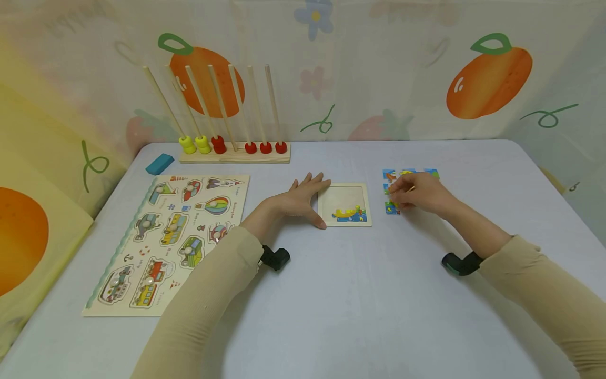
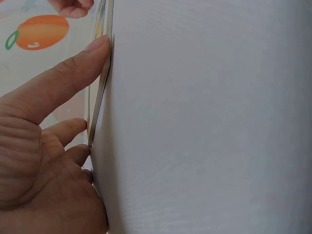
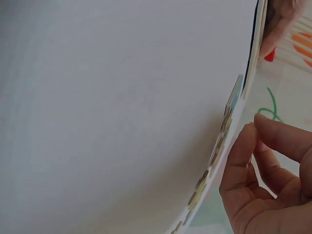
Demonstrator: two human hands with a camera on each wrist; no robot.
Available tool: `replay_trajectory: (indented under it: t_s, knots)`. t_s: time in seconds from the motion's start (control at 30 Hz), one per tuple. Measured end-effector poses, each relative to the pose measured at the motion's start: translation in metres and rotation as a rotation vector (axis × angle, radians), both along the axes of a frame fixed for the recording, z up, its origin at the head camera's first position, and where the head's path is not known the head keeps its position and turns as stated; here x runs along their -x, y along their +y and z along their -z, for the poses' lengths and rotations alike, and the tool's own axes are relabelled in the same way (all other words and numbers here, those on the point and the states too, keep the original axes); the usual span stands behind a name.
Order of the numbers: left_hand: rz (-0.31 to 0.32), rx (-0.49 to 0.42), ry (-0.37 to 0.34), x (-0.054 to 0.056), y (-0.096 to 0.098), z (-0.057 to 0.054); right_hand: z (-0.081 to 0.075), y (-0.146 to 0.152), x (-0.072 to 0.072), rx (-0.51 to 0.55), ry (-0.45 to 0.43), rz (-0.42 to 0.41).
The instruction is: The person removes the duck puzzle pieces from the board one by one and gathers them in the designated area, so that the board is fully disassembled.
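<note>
A small square wooden puzzle tray [image 1: 343, 193] lies on the table, with joined blue and yellow pieces [image 1: 350, 213] along its lower right. My left hand [image 1: 303, 199] spreads its fingers at the tray's left side. Thumb and fingertips touch its edge, as the left wrist view also shows around the tray [image 2: 100, 100]. Loose puzzle pieces [image 1: 390, 208] lie in a group right of the tray. Over them, my right hand [image 1: 421, 193] pinches a small puzzle piece [image 1: 411, 188] between thumb and index finger; mostly its thin edge shows, and the fingers cover the rest.
A large vehicle puzzle board [image 1: 156, 247] lies at the left, partly under the left sleeve. Behind it stand a wooden peg rack [image 1: 235, 156] with red and yellow beads and a blue block [image 1: 160, 164]. A printed curtain [image 1: 379, 79] borders the table's back edge.
</note>
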State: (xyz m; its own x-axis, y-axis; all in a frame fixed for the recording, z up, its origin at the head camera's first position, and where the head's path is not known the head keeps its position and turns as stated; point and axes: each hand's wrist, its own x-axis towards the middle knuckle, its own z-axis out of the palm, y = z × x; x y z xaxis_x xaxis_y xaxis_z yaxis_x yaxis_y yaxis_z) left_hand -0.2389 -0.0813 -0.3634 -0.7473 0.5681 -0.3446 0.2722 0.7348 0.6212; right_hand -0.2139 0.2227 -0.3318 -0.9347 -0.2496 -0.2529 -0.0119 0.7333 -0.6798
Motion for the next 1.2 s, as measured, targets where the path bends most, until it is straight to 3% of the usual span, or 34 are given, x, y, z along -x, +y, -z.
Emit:
replay_trajectory:
  t_s: [0.8,1.03,1.2]
  knots:
    - [0.002,-0.004,0.000,-0.001,0.000,-0.003,0.001,-0.045,-0.002,0.028,0.028,-0.117]
    - [0.004,-0.010,-0.001,-0.002,0.000,-0.004,0.005,-0.056,-0.001,0.015,0.083,-0.184]
    - [0.005,-0.020,-0.008,-0.002,-0.001,-0.003,0.008,-0.064,-0.001,0.023,0.047,-0.219]
